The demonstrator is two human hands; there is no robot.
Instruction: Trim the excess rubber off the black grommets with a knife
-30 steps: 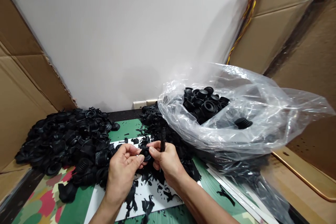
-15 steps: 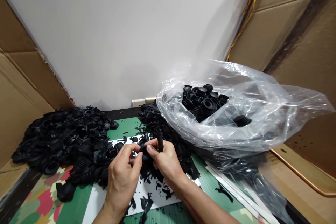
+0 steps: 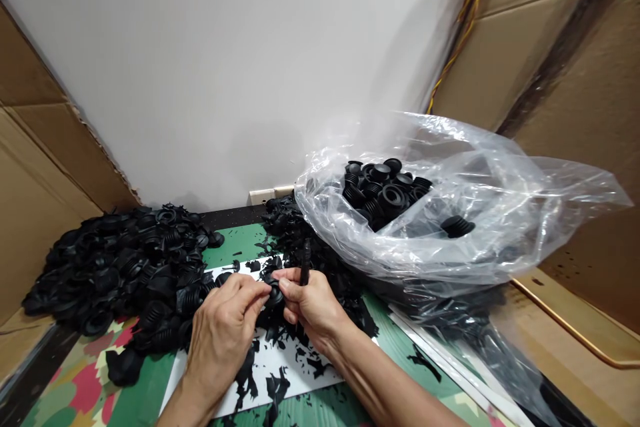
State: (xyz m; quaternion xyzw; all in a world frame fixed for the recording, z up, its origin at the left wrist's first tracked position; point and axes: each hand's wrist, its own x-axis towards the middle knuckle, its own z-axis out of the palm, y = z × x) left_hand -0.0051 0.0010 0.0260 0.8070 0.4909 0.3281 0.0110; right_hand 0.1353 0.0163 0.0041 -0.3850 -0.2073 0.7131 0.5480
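A small round black rubber part [image 3: 275, 293] is between my two hands, over the white board. My left hand [image 3: 223, 317] is closed, thumb and fingertips pinching the part's left edge. On the other side, my right hand [image 3: 317, 310] grips the part with thumb and forefinger. That same hand also holds a slim black pen-shaped tool [image 3: 305, 259], which stands upright between the fingers; its lower tip is hard to make out. Black rubber scraps [image 3: 277, 387] lie on the white board [image 3: 300, 383] beneath the hands.
At left is a heap of ribbed black rubber parts [image 3: 125, 260]. A clear plastic bag [image 3: 510, 233] at right holds more ribbed parts [image 3: 385, 190]. Dark shavings [image 3: 285, 217] pile up near the wall socket [image 3: 263, 197]. Cardboard [image 3: 60, 140] flanks the green table [image 3: 240, 245].
My left fingers have closed further on the part, and the hand has turned so its back faces up more. The part's round face now shows more. The view has shifted slightly.
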